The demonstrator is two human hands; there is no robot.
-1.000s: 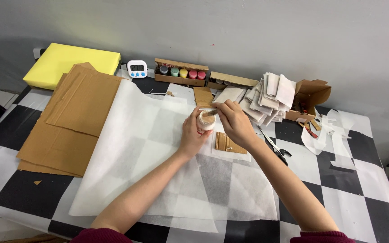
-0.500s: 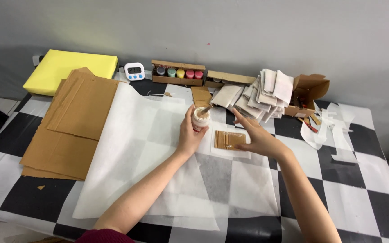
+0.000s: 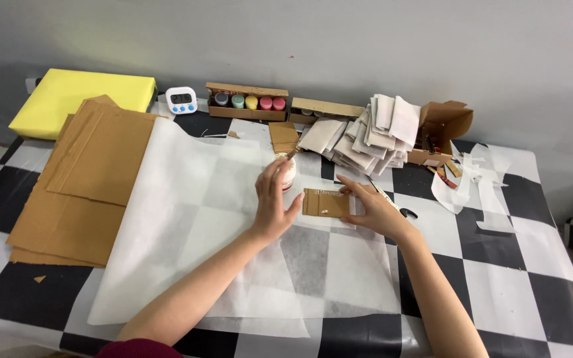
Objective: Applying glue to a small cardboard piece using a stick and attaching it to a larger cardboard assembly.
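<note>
Your left hand [image 3: 274, 199] curls its fingers around a small white jar [image 3: 287, 172], gripping it upright; a brush handle [image 3: 293, 154] juts from its mouth. Your right hand [image 3: 371, 207] lies flat, fingers spread and closed on nothing, tips pressing the right edge of a small rectangular brown card [image 3: 325, 203]. The card lies flat, matte, with pale smears, just right of the jar. Both rest on thin translucent white paper [image 3: 187, 219] over a black-and-white checked table [image 3: 538, 292]. Stacked corrugated cardboard [image 3: 87, 179] lies left.
</note>
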